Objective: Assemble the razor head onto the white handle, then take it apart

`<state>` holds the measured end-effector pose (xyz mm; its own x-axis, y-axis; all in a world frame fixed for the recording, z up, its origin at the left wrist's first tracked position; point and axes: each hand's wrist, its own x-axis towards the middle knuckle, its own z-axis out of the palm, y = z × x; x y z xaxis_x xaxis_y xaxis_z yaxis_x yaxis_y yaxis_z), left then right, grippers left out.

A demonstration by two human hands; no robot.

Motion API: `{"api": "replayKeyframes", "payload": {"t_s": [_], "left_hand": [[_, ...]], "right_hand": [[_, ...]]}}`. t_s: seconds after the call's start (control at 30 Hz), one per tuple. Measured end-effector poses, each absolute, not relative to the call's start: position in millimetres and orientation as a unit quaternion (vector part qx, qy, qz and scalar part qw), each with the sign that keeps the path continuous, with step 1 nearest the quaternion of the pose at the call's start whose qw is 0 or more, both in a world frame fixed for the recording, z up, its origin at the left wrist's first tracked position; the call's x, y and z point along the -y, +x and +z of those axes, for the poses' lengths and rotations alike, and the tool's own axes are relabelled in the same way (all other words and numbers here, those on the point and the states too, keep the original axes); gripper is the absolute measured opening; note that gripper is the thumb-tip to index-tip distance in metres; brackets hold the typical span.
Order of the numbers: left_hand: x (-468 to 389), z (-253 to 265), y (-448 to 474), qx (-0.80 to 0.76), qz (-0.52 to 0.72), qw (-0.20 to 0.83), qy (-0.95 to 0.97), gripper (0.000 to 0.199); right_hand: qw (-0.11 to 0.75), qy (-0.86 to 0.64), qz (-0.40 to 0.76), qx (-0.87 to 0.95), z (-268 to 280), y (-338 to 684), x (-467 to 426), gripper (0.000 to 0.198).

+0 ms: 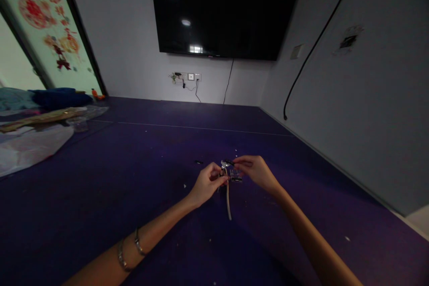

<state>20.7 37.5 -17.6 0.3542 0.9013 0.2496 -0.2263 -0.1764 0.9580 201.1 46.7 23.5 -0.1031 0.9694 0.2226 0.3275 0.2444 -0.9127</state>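
My left hand point(209, 183) is closed, thumb and fingers pinching the end of a short pale cable point(228, 203) where it meets a small silvery part. The cable hangs down toward me. My right hand point(256, 171) pinches a small black piece point(229, 162) against the top of that silvery part. Just below my right fingertips sits a small grey and black part point(236, 179); whether it is joined to the rest I cannot tell. A small flat black piece point(199, 161) lies on the purple surface to the left of my hands.
The purple surface point(150, 152) carries scattered white scraps point(347, 238). At the far left lie plastic bags point(36, 147), cardboard and a blue cloth point(62, 97). Behind are a wall-mounted television point(221, 13) and wall sockets point(191, 77). A black cable point(317, 56) hangs along the right wall.
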Motion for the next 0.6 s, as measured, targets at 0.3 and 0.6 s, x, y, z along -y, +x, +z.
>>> {"api": "replayKeyframes", "payload": {"t_s": [0.3, 0.6], "left_hand": [[-28.8, -21.2, 24.3, -0.267, 0.483, 0.582, 0.597, 0.033], [-28.6, -20.1, 24.6, -0.261, 0.485, 0.574, 0.605, 0.030]], "right_hand": [[0.452, -0.466, 0.340, 0.680, 44.7, 189.7, -28.3, 0.018], [0.443, -0.426, 0.299, 0.730, 45.7, 190.3, -24.2, 0.017]]}}
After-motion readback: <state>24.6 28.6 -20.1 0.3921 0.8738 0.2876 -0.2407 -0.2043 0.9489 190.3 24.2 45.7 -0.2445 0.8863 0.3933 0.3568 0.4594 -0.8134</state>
